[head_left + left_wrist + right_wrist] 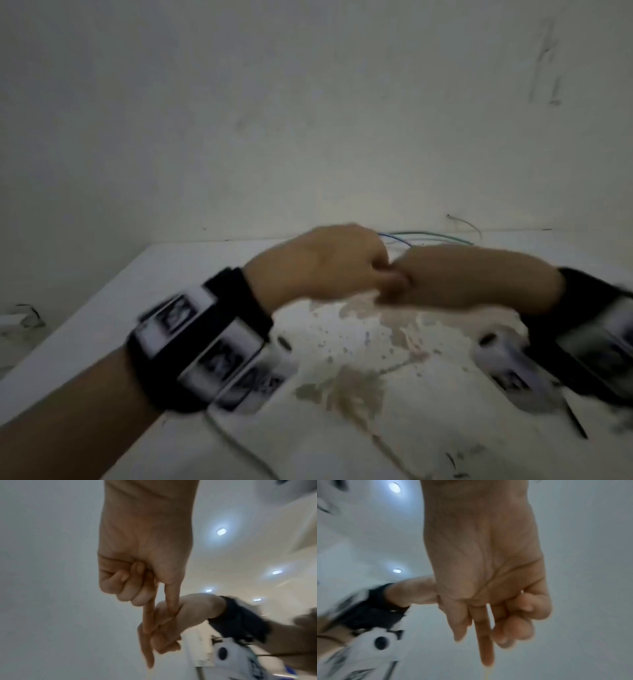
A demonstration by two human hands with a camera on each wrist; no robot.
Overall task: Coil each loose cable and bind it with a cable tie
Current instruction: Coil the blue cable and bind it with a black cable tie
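The left hand (pixel 329 263) and the right hand (pixel 472 277) meet above the middle of the white table (pixel 102 335), backs turned up toward the head camera. The left wrist view shows the left hand (pixel 145 555) with forefinger and thumb extended and the other three fingers curled into the palm; its two extended digits cross the fingers of the right hand (pixel 180 615). The right wrist view shows the right hand (pixel 484 563) with one finger extended and the rest curled. No view shows whether either hand pinches a cable or a tie; the contact zone is blurred.

Thin cables (pixel 428 237), one blue and one green, lie on the table beyond the hands, just before the wall (pixel 308 102). Their near ends run behind the left hand and cannot be traced. Another thin wire (pixel 466 222) arcs near the far table edge.

The far table edge meets the wall directly. The left table edge runs diagonally toward the near left, with floor beyond it. The stained tabletop (pixel 359 377) lies open below the hands.

Both wrist cameras (pixel 205 342) are smeared by motion. A thin line (pixel 239 448) crosses the near tabletop; its identity cannot be determined.
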